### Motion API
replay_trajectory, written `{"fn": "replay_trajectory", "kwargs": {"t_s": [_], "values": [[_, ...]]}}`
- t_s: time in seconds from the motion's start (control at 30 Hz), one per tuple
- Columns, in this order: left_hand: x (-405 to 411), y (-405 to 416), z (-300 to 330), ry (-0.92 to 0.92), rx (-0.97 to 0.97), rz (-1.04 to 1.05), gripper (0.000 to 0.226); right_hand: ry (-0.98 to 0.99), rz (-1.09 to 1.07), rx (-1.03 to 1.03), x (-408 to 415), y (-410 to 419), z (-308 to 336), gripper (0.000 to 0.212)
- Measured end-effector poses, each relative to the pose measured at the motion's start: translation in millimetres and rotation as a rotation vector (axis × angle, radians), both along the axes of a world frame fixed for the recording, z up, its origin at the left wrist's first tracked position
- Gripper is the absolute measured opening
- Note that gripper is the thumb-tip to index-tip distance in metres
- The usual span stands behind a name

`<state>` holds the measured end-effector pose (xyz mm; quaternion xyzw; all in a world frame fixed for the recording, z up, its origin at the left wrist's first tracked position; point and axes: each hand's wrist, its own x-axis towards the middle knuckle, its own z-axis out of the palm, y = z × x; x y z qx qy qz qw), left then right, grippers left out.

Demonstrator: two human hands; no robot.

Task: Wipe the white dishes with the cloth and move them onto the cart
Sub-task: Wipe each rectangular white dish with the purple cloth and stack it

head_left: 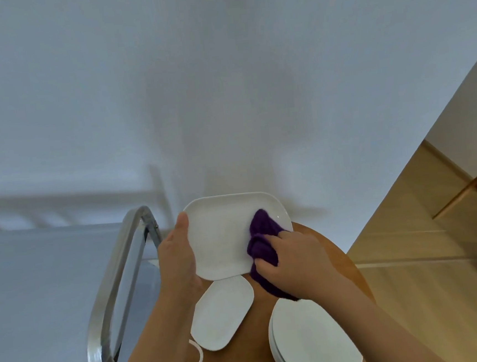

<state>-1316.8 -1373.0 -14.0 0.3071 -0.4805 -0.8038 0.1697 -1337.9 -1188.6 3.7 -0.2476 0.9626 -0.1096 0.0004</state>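
A white rounded-square plate is held raised above the round wooden surface, gripped at its nine o'clock edge by the left hand, thumb on the rim, while a bunched purple cloth, clenched in the right hand, is pressed against the plate's three o'clock side. The step in hand is judged to be the wiping. It would be best done with the plate kept firmly braced by the left hand, the cloth swept across the whole face from three o'clock to nine o'clock, and the rim finished before the plate is passed to the cart at nine o'clock. Counted: one plate in hand; one smaller plate lying flat at six o'clock; a stack at five o'clock in which at least two plates can be made out; part of one more white rim at seven o'clock; one cloth; one cart.
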Motion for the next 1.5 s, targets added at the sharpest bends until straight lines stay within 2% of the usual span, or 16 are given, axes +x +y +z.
{"fn": "replay_trajectory", "kwargs": {"t_s": [0.1, 0.13, 0.2, 0.27, 0.33, 0.43, 0.57, 0.67, 0.77, 0.87, 1.03, 1.17, 1.27, 1.37, 1.5], "values": [[0, -1, 0, 0.026, 0.002, -0.052, 0.028, -0.319, -0.004, -0.114, -11, 14, 13, 0.025], [0, 1, -1, 0.04, 0.006, -0.077, 0.029, -0.439, -0.07, -0.217, -17, 17, 17, 0.026], [1, 4, -1, 0.065, 0.014, -0.097, 0.03, -0.582, -0.284, -0.558, -28, 23, 27, 0.024], [2, 7, 1, 0.079, 0.053, -0.101, 0.029, -0.547, -0.51, -0.913, -36, 26, 35, 0.02], [1, 11, 5, 0.073, 0.107, -0.137, 0.031, -0.378, -0.569, -1.009, -37, 21, 34, 0.016], [-3, 18, 12, 0.037, 0.069, -0.185, 0.035, -0.242, -0.366, -0.897, -19, -11, 20, 0.006], [-1, 27, 15, 0.093, 0.016, -0.204, 0.049, -0.1, -0.208, -0.565, -9, -45, 2, 0.05], [-2, 25, 17, 0.115, 0.009, -0.192, 0.045, -0.053, -0.055, -0.377, -7, -58, 5, 0.061], [-3, 22, 18, 0.129, 0.04, -0.197, 0.041, -0.079, 0.141, -0.344, 7, -69, 8, 0.073], [-2, 15, 15, 0.125, 0.025, -0.183, 0.036, -0.09, 0.253, -0.302, 15, -64, 7, 0.075], [-1, 13, 17, 0.022, 0.073, -0.174, 0.05, 0.049, 0.412, -0.093, 18, -38, -2, 0.068], [-4, 12, 22, 0.033, 0.093, -0.241, 0.036, 0.163, 0.409, 0.062, 19, -17, -8, 0.075], [-9, 0, 24, -0.089, -0.047, -0.252, 0.038, 0.302, 0.314, 0.117, 14, 5, -17, 0.079], [-16, -6, 29, -0.174, -0.169, -0.279, 0.043, 0.408, 0.258, 0.063, 11, 27, -30, 0.067], [-19, 1, 34, -0.151, -0.024, -0.305, 0.045, 0.555, 0.13, -0.173, 9, 34, -31, 0.04]]}}
